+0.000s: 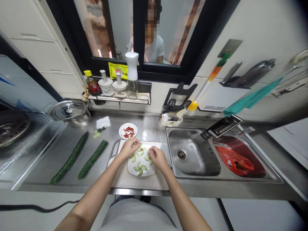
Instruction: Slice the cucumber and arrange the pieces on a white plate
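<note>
A white square plate [144,173] rests on a cutting board [134,183] in front of me, with several half-moon cucumber slices [140,167] laid out on it. My left hand [128,147] hovers over the plate's far left corner, fingers curled and pinched at a cucumber slice. My right hand [156,158] is over the plate's right side, fingers bent down onto the slices; what it grips is hidden.
Two long cucumber halves [92,159] lie on the steel counter to the left. A small dish of red bits [128,131] sits behind the board. A sink [192,155] is to the right, holding a red basin [237,158]. A pot [69,111] stands far left.
</note>
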A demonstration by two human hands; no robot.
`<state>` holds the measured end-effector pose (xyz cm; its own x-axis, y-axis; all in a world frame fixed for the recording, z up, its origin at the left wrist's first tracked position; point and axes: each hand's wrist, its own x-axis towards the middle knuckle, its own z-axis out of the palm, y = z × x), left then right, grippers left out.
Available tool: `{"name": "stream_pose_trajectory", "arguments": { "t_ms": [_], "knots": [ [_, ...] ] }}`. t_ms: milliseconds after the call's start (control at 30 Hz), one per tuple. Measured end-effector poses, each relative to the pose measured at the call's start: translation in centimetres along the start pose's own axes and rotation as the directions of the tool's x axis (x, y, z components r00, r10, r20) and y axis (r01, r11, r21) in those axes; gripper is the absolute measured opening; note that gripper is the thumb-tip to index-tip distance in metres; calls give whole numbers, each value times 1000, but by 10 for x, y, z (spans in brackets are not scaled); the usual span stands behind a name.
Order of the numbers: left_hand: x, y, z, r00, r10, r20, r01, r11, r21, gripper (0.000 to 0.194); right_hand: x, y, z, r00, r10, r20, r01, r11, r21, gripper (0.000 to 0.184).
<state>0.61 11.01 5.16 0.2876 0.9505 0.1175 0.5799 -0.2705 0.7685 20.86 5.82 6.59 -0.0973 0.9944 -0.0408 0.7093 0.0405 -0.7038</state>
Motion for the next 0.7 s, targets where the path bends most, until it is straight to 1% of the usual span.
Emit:
{"name": "stream_pose_trajectory", "arguments": {
  "t_ms": [133,267,433,533,700],
  "knots": [
    [-15,19,-5,991,91,99,-101,990,103,15,6,-11,-3,998,-60,1,60,996,73,20],
    [-27,28,-7,971,156,180,-193,958,211,14,6,-18,-5,986,-151,64,145,986,88,14],
    [-37,28,-3,953,182,241,-250,922,294,12,1,-19,-4,965,-205,160,202,979,35,10],
    [-41,25,1,946,187,266,-268,912,311,11,-1,-17,-1,951,-226,210,227,974,22,10],
    [-45,22,5,937,191,292,-284,904,318,10,-4,-13,3,934,-249,257,256,967,3,8]
  ]
}}
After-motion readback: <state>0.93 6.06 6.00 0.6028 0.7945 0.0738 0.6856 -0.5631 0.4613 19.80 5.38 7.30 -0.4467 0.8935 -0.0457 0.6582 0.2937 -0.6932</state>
